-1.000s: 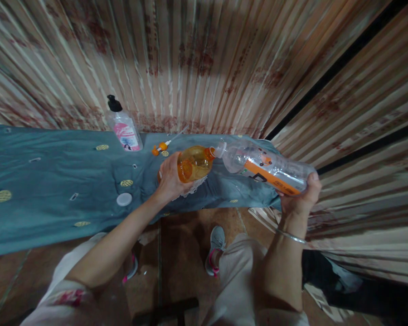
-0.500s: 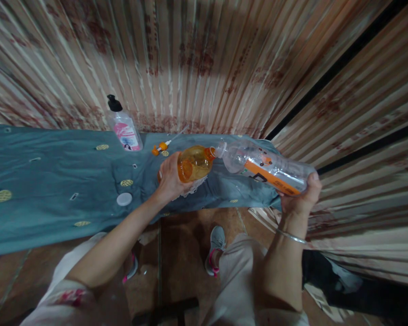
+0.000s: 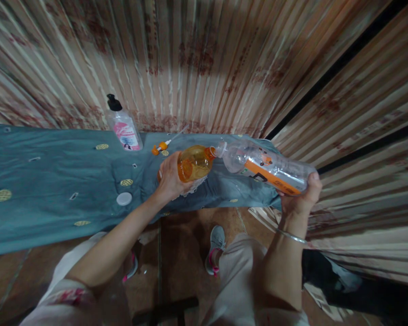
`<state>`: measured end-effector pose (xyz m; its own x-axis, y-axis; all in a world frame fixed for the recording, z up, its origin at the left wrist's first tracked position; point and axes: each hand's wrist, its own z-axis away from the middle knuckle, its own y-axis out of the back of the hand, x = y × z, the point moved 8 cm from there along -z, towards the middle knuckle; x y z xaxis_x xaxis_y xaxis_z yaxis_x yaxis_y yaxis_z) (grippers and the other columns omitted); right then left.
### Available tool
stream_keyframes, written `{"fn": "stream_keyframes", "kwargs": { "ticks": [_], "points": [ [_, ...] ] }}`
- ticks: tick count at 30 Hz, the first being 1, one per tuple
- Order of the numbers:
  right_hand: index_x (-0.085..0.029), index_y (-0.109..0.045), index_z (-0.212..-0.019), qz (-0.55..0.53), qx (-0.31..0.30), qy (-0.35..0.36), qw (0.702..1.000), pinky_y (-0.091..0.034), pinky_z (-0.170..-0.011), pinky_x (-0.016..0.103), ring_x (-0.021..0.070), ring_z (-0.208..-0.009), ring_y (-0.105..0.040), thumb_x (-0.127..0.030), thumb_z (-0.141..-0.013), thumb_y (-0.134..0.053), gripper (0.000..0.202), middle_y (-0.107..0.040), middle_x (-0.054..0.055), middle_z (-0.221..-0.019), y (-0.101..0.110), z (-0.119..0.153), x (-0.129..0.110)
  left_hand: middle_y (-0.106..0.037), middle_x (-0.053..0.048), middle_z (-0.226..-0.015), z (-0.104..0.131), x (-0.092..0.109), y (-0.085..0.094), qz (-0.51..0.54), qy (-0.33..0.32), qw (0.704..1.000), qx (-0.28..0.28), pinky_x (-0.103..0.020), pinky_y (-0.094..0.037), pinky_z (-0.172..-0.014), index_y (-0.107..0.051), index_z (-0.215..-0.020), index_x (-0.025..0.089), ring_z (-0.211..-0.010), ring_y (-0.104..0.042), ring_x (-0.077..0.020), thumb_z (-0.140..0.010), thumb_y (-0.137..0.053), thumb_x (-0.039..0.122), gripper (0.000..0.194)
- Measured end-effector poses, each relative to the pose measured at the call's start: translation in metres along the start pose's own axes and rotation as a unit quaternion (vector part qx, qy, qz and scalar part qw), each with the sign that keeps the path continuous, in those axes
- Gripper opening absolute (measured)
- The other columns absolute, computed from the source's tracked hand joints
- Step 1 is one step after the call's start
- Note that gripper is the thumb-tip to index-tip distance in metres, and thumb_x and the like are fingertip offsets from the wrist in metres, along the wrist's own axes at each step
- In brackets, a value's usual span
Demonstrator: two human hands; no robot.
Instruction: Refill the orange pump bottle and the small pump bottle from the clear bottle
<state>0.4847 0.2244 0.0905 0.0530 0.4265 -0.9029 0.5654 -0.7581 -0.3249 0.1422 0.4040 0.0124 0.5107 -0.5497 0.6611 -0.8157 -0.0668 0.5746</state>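
My left hand (image 3: 172,179) is wrapped round an amber, see-through bottle (image 3: 197,164), its open neck pointing right. My right hand (image 3: 301,194) grips the base of a large clear plastic bottle (image 3: 268,165) with an orange label. The clear bottle lies nearly level, tilted a little, and its mouth meets the amber bottle's mouth. Whether liquid passes between them I cannot tell. Behind my left hand lies an orange and white pump head (image 3: 162,146) with a thin tube. A white round cap (image 3: 124,198) rests on the cloth to the left. Something white and lacy shows under the amber bottle.
A blue-green cloth (image 3: 54,181) covers the long surface before me. A clear pump bottle (image 3: 125,129) with a black top and pink label stands at its back. Pleated curtains (image 3: 204,59) hang behind and to the right, crossed by dark bars.
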Motion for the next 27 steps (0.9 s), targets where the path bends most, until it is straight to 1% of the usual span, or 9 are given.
{"fn": "stream_keyframes", "kwargs": {
  "ticks": [3, 7, 10, 15, 17, 20, 23, 27],
  "points": [
    [-0.022, -0.066, -0.084, 0.004, 0.006, -0.004, 1.000, -0.020, -0.033, 0.023, 0.0122, -0.045, -0.040, -0.068, -0.065, -0.065, 0.050, -0.056, -0.001, -0.066, 0.0009, 0.0003, 0.0007, -0.060, -0.019, -0.145, 0.0004, 0.0004, 0.0003, -0.006, -0.003, 1.000, 0.000, -0.060, -0.043, -0.118, -0.044, -0.144, 0.019, -0.135, -0.058, -0.0422, -0.054, -0.091, 0.034, 0.102],
    [-0.021, -0.066, -0.085, 0.002, -0.002, -0.007, 1.000, -0.021, -0.033, 0.022, 0.0114, -0.045, -0.041, -0.069, -0.063, -0.067, 0.052, -0.057, -0.001, -0.067, -0.0012, 0.0007, 0.0001, -0.061, -0.017, -0.143, 0.0007, 0.0014, 0.0003, -0.005, -0.010, 1.000, 0.003, -0.063, -0.043, -0.117, -0.045, -0.143, 0.021, -0.133, -0.059, -0.0433, -0.057, -0.090, 0.037, 0.098],
    [-0.021, -0.066, -0.086, -0.007, -0.005, -0.007, 1.000, -0.020, -0.032, 0.022, 0.0109, -0.044, -0.042, -0.070, -0.062, -0.068, 0.054, -0.058, -0.001, -0.068, -0.0026, 0.0010, -0.0005, -0.061, -0.018, -0.142, 0.0008, 0.0019, 0.0009, 0.001, -0.013, 1.000, 0.009, -0.063, -0.045, -0.115, -0.045, -0.142, 0.019, -0.133, -0.059, -0.0447, -0.056, -0.091, 0.038, 0.099],
    [-0.021, -0.066, -0.085, -0.011, -0.004, -0.005, 1.000, -0.020, -0.030, 0.022, 0.0120, -0.042, -0.044, -0.068, -0.063, -0.068, 0.052, -0.058, -0.001, -0.068, -0.0014, -0.0002, 0.0003, -0.061, -0.018, -0.142, 0.0003, 0.0026, 0.0009, -0.001, -0.004, 1.000, 0.000, -0.061, -0.044, -0.117, -0.046, -0.143, 0.018, -0.133, -0.057, -0.0437, -0.056, -0.091, 0.035, 0.099],
    [-0.021, -0.066, -0.086, -0.007, -0.002, -0.006, 1.000, -0.020, -0.030, 0.023, 0.0118, -0.043, -0.043, -0.069, -0.063, -0.067, 0.052, -0.058, -0.001, -0.068, -0.0007, -0.0007, 0.0009, -0.062, -0.016, -0.141, -0.0002, 0.0025, 0.0011, -0.002, 0.001, 1.000, -0.003, -0.061, -0.043, -0.117, -0.047, -0.142, 0.020, -0.133, -0.058, -0.0429, -0.055, -0.091, 0.036, 0.099],
    [-0.021, -0.066, -0.086, -0.004, 0.001, -0.006, 1.000, -0.025, -0.034, 0.024, 0.0119, -0.046, -0.042, -0.069, -0.064, -0.066, 0.053, -0.057, 0.000, -0.069, 0.0000, -0.0008, 0.0014, -0.062, -0.016, -0.142, -0.0005, 0.0020, 0.0014, 0.001, 0.004, 1.000, -0.004, -0.061, -0.043, -0.117, -0.047, -0.141, 0.024, -0.133, -0.059, -0.0411, -0.055, -0.091, 0.036, 0.097],
    [-0.021, -0.066, -0.086, -0.002, 0.004, -0.007, 1.000, -0.031, -0.038, 0.026, 0.0133, -0.050, -0.042, -0.068, -0.066, -0.065, 0.052, -0.058, 0.001, -0.071, 0.0004, -0.0006, 0.0018, -0.063, -0.016, -0.141, -0.0003, 0.0013, 0.0014, 0.001, 0.006, 1.000, -0.002, -0.061, -0.044, -0.116, -0.047, -0.141, 0.024, -0.132, -0.060, -0.0407, -0.054, -0.091, 0.035, 0.098],
    [-0.022, -0.066, -0.085, -0.004, -0.003, -0.011, 1.000, -0.025, -0.035, 0.023, 0.0123, -0.046, -0.042, -0.068, -0.064, -0.066, 0.051, -0.058, -0.001, -0.069, -0.0001, -0.0003, 0.0019, -0.062, -0.016, -0.142, 0.0000, 0.0016, 0.0014, -0.007, 0.005, 1.000, 0.002, -0.060, -0.043, -0.117, -0.046, -0.142, 0.023, -0.133, -0.059, -0.0403, -0.054, -0.092, 0.035, 0.100]
  ]
}}
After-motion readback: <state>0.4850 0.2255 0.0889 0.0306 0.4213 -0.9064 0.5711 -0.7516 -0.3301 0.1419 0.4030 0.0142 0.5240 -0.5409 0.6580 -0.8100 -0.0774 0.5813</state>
